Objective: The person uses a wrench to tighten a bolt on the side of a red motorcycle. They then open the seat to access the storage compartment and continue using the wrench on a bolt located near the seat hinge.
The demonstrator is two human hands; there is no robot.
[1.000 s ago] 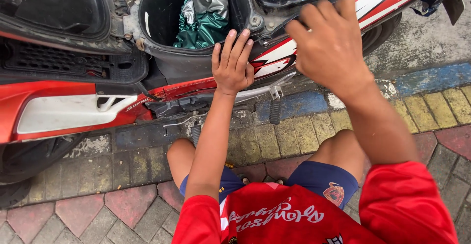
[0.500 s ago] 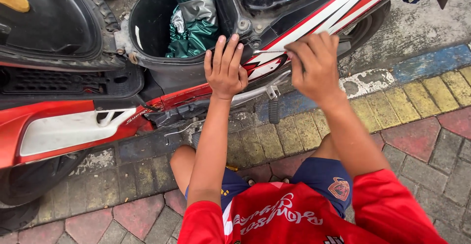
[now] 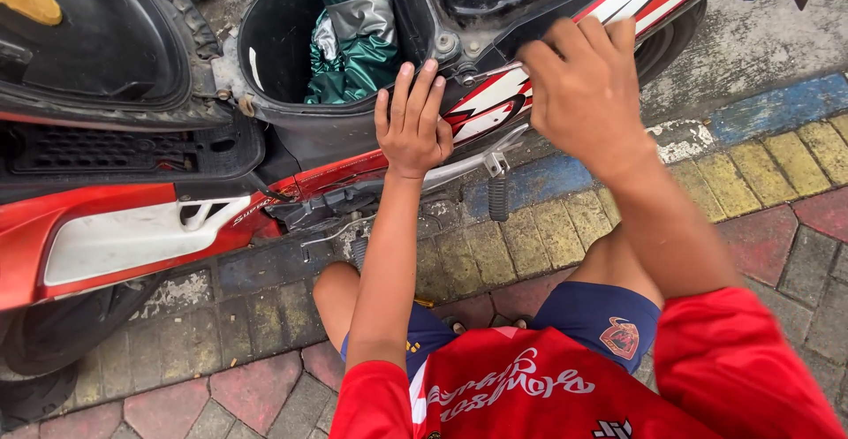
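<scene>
Left hand [image 3: 412, 124] is laid flat, fingers extended, on the red-and-white side panel [image 3: 495, 103]; right hand [image 3: 585, 81], formerly raised, is now curled over the panel's upper edge

My left hand [image 3: 413, 121] is flat on the red-and-white side panel [image 3: 495, 103] of the scooter, fingers spread and pointing up toward the rim of the open black storage bucket [image 3: 274, 59] just above my fingertips. My right hand [image 3: 583, 86] curls over the same panel further right, fingers bent over its top edge. The panel is glossy red with white stripes, slanting upward to the right under both palms, dusty along the seam
</scene>
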